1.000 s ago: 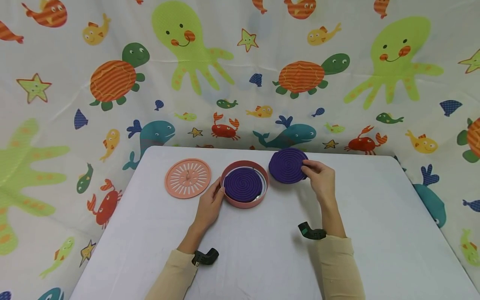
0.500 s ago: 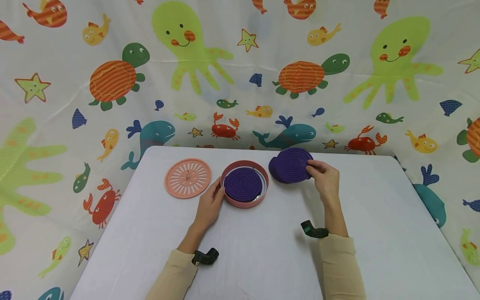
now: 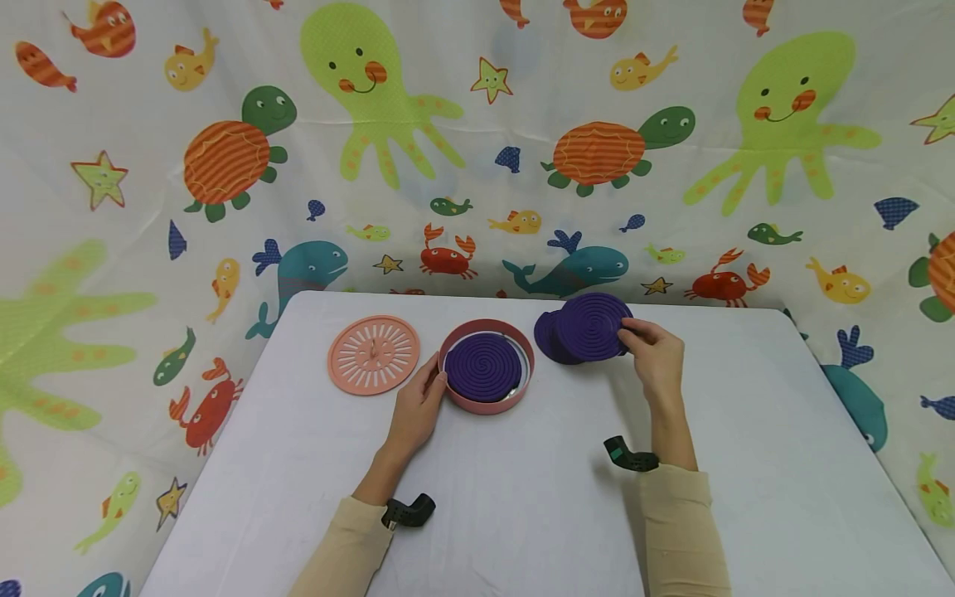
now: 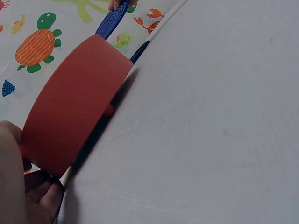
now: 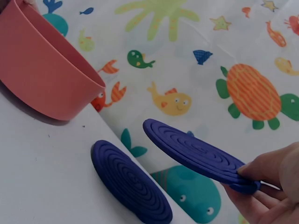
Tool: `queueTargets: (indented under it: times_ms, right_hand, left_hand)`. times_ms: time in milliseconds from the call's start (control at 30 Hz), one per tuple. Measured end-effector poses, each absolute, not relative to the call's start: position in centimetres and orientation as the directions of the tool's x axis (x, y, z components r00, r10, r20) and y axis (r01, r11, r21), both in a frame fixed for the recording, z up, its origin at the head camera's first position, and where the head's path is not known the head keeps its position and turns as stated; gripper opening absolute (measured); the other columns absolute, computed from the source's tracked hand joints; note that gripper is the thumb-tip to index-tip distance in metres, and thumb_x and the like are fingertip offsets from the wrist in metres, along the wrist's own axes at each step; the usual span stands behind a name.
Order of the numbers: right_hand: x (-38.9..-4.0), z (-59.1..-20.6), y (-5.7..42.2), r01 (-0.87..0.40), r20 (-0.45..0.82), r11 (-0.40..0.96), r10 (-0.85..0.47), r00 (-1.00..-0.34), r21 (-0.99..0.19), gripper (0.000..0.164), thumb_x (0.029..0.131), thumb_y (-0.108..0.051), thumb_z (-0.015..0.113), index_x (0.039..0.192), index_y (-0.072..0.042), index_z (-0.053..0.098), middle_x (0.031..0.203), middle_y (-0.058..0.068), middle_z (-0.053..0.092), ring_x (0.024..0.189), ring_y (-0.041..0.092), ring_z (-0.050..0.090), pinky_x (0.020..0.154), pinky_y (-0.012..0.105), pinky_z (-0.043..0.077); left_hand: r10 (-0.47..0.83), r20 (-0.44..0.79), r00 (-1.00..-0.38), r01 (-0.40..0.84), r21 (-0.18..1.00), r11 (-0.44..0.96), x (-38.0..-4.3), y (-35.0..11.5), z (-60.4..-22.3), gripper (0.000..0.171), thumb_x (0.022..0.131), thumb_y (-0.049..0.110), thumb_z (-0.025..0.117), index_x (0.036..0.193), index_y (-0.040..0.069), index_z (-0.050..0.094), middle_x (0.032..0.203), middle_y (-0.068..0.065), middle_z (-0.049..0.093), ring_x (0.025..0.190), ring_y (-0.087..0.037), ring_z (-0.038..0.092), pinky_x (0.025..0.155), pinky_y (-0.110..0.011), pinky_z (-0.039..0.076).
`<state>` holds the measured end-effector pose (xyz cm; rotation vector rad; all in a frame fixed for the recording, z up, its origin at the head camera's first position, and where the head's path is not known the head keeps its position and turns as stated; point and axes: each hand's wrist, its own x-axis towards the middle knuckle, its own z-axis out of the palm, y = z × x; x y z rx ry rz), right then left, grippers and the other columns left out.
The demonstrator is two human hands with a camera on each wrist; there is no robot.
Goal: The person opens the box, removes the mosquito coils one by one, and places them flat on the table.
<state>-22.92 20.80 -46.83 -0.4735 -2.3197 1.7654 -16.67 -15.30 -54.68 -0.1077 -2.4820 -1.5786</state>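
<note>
Between thumb and fingers my right hand (image 3: 655, 358) pinches the edge of a purple spiral mosquito coil (image 5: 196, 151). In the right wrist view it is raised above a second purple coil (image 5: 131, 182) that lies flat on the table. The head view shows the raised coil partly covering that one. My left hand (image 3: 414, 408) grips the left side of a round pink coil holder (image 3: 487, 407), thumb by the rim; the left wrist view shows fingers (image 4: 44, 198) at its underside. Another purple coil (image 3: 483, 367) sits inside the holder.
A round, slotted pink lid (image 3: 356, 377) lies left of the holder on the white table (image 3: 522, 497). Behind the table hangs a cloth (image 3: 477, 124) printed with sea animals. Both wrists wear small black cameras.
My right hand has moved a little to the right with its coil, uncovering more of the coil on the table. The left hand and the holder have stayed in place.
</note>
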Motion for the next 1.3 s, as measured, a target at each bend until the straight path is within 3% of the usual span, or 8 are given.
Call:
queueTargets:
  times_ms: [200,367,733,1000,1300]
  right_hand:
    - [-23.0,-47.0,21.2,0.177,-0.070,0.252,0.383,-0.921,-0.952,0.028,0.095,-0.014,0.068,0.122,-0.005,0.072,0.109,0.001,0.069,0.086,-0.001,0.063,0.075,0.005,0.053]
    - [-23.1,-47.0,21.5,0.195,-0.084,0.247,0.396,-0.914,-0.949,0.029,0.096,-0.015,0.068,0.123,-0.006,0.071,0.113,0.005,0.069,0.086,-0.001,0.063,0.075,0.005,0.053]
    - [-23.3,-47.3,22.3,0.188,-0.081,0.210,0.432,-0.898,-0.959,0.028,0.095,-0.015,0.069,0.122,-0.006,0.072,0.108,0.000,0.070,0.085,-0.001,0.064,0.075,0.005,0.054]
    - [-23.4,-47.1,22.6,0.178,-0.089,0.155,0.457,-0.885,-0.972,0.029,0.094,-0.011,0.069,0.122,-0.003,0.072,0.092,-0.011,0.069,0.081,-0.002,0.064,0.073,0.005,0.054]
    - [-23.5,-47.2,23.2,0.177,-0.100,0.122,0.473,-0.875,-0.977,0.028,0.093,-0.008,0.069,0.121,-0.002,0.072,0.092,-0.013,0.069,0.081,-0.002,0.064,0.071,0.006,0.054]
  left_hand:
    - [-0.043,0.210,-0.977,0.173,0.889,0.424,-16.7,-15.3,-54.7,0.050,0.106,0.029,0.050,0.150,0.006,0.046,0.150,-0.011,0.053,0.140,-0.020,0.049,0.115,-0.036,0.043]
    - [-0.043,0.211,-0.977,0.173,0.889,0.423,-16.7,-15.3,-54.8,0.050,0.106,0.028,0.051,0.150,0.005,0.046,0.150,-0.011,0.053,0.140,-0.021,0.049,0.115,-0.036,0.043]
    - [-0.046,0.209,-0.977,0.169,0.885,0.434,-16.6,-15.3,-54.7,0.050,0.106,0.030,0.050,0.150,0.007,0.046,0.150,-0.009,0.053,0.141,-0.020,0.049,0.116,-0.038,0.043]
    - [-0.050,0.213,-0.976,0.170,0.885,0.433,-16.7,-15.3,-54.9,0.050,0.106,0.031,0.050,0.150,0.008,0.047,0.150,-0.008,0.053,0.141,-0.020,0.048,0.116,-0.038,0.042]
    - [-0.047,0.221,-0.974,0.179,0.882,0.436,-16.7,-15.4,-54.9,0.050,0.106,0.031,0.050,0.150,0.008,0.047,0.150,-0.009,0.053,0.141,-0.021,0.049,0.116,-0.038,0.043]
